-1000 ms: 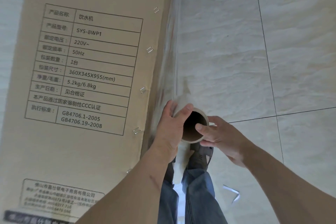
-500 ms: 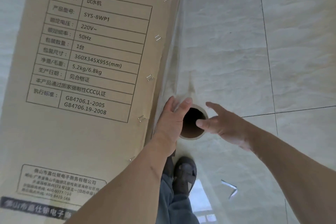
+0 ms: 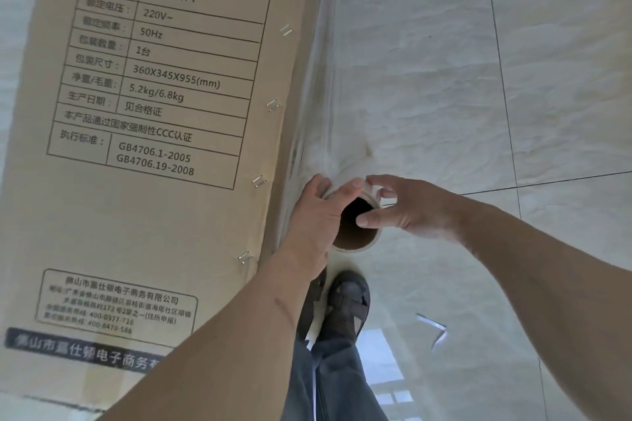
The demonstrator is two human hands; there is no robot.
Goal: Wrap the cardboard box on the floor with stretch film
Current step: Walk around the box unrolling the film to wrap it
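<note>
A tall cardboard box (image 3: 154, 147) with a printed spec table fills the left half of the head view. The stretch film roll (image 3: 355, 236) stands upright against the box's right edge, its open cardboard core facing me. Clear film (image 3: 321, 85) runs from the roll up along the box corner. My left hand (image 3: 318, 215) grips the roll's left side, thumb over the top rim. My right hand (image 3: 403, 208) holds the right rim, thumb at the core's opening and fingers curled round the far edge.
Pale glossy floor tiles (image 3: 444, 61) spread to the right of the box. My feet in dark sandals (image 3: 345, 304) stand just below the roll, close to the box. A small white scrap (image 3: 434, 328) lies on the floor at the lower right.
My right hand lifted off the core briefly, then took hold of the roll's rim again. The view shifted so the box sits higher and closer. The left hand stayed on the roll.
</note>
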